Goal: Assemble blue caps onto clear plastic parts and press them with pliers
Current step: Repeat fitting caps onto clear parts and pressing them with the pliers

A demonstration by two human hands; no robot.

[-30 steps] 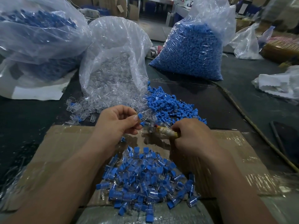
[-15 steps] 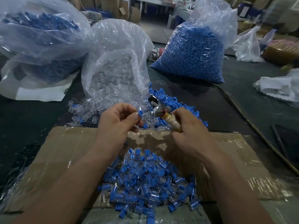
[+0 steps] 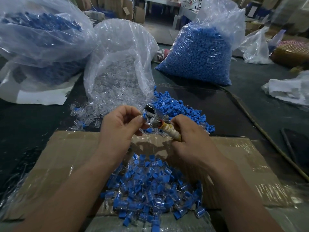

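My left hand [image 3: 122, 124] pinches a small clear plastic part with a blue cap [image 3: 144, 116] between thumb and fingers. My right hand [image 3: 189, 139] grips the tape-wrapped handles of metal pliers [image 3: 154, 118], whose shiny jaws sit right at the capped part. Beneath my hands, a heap of assembled blue-capped clear parts [image 3: 150, 193] lies on a taped cardboard sheet [image 3: 66, 158]. Loose blue caps [image 3: 175, 109] are piled just beyond my hands, and loose clear parts [image 3: 90, 114] spill from an open bag.
An open bag of clear parts [image 3: 120, 67] stands ahead. A full bag of blue caps [image 3: 199, 54] sits back right, and another large bag with blue pieces [image 3: 38, 36] back left. White plastic wrapping [image 3: 287, 89] lies far right on the dark tabletop [image 3: 25, 124].
My right hand has lifted the pliers from low beside the cardboard up to the capped part that my left hand pinches. Both hands have risen slightly toward each other.
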